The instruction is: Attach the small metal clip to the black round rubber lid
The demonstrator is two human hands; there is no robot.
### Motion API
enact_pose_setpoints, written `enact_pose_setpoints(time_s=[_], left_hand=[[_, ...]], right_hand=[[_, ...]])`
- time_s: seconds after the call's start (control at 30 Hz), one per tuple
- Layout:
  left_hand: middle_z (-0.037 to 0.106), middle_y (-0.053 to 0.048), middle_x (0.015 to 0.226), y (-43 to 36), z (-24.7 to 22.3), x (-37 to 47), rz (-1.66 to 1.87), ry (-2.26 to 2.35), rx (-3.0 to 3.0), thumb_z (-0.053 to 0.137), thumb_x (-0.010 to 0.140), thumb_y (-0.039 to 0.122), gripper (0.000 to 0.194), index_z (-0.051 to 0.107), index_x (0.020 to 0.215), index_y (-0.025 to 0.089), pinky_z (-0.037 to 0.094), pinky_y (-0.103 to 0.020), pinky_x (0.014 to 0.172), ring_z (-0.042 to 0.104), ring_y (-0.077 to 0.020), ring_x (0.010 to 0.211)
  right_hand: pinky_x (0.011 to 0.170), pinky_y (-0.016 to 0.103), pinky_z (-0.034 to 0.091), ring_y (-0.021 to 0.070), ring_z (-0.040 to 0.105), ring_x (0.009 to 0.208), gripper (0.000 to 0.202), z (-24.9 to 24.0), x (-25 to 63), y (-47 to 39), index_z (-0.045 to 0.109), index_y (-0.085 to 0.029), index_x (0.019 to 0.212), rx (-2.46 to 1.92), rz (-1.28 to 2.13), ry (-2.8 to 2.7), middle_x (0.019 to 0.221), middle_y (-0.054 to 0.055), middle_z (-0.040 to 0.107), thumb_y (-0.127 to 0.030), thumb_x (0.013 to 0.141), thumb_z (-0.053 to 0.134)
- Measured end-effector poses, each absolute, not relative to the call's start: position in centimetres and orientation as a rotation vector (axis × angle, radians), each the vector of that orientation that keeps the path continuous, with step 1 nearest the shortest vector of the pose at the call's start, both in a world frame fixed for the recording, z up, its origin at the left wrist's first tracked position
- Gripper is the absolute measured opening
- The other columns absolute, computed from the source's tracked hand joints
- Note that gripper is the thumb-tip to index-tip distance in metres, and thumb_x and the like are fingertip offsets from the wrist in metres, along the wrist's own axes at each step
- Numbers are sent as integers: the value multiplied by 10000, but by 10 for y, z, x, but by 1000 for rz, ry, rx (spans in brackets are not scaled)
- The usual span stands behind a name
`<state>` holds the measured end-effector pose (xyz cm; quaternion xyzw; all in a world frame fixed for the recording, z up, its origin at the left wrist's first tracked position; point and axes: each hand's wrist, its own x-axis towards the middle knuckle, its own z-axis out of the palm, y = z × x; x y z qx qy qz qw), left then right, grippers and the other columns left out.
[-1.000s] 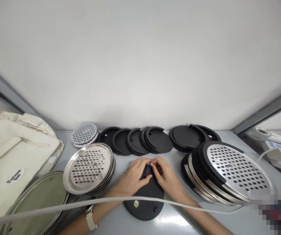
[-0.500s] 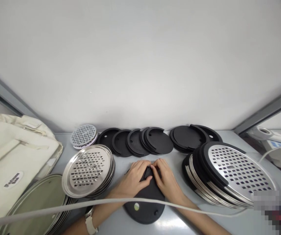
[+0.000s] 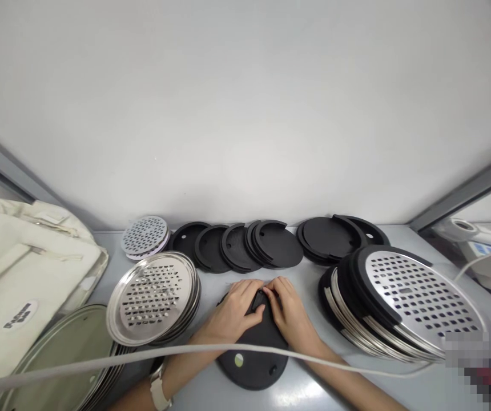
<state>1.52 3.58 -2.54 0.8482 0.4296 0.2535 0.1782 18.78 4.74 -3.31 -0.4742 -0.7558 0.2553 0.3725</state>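
Note:
A black round plate (image 3: pixel 252 359) lies on the table in front of me, with a round hole showing light green and a small black knob near its front edge. My left hand (image 3: pixel 239 311) is bent over its far left side, the thumb stretched across the top. From the right, my right hand (image 3: pixel 288 308) grips the far edge with fingers curled. Both sets of fingertips meet at a small black part of that edge. My fingers partly hide this spot.
Grater discs with silver faces are stacked at left (image 3: pixel 155 299) and right (image 3: pixel 421 297). Black rings and plates (image 3: pixel 280 245) line the wall. A green lid (image 3: pixel 65 354) and cream bag (image 3: pixel 23 268) are at left. A white cable (image 3: pixel 211 348) crosses in front of my forearms.
The view has shifted very slightly. My hands keep the same place and grip at the far edge of the black plate.

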Motion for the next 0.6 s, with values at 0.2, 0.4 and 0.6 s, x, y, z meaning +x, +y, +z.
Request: enact_pose_setpoints(time_s=[0.2,0.4,0.6], left_hand=[[534,-48,1274,37,-28,15,715,1226,2338,501,890,225,381,448,1265,268,426,-395,1015,494,-206,1194],[496,-67,1321,37,-23,17,671,1289,2209,548,845,216,616,282,1398,266,436,-411,1009,472,-222,1217],[545,-49,1241,37,-6,22,658,1270,2163,545,829,147,528,357,1310,254,441,-392,1001,501,-211,1169]], right_hand=[[701,350,408,201,469,768,177,-33,188,46,435,-212,787,-1225,657,-1938,785,33,486,-166,948,377],[702,349,409,199,465,769,173,-34,188,46,436,-210,793,-1229,674,-1935,789,33,487,-171,950,373],[702,355,405,203,459,768,182,-34,187,45,427,-210,787,-1237,685,-1926,786,34,482,-179,954,360]])
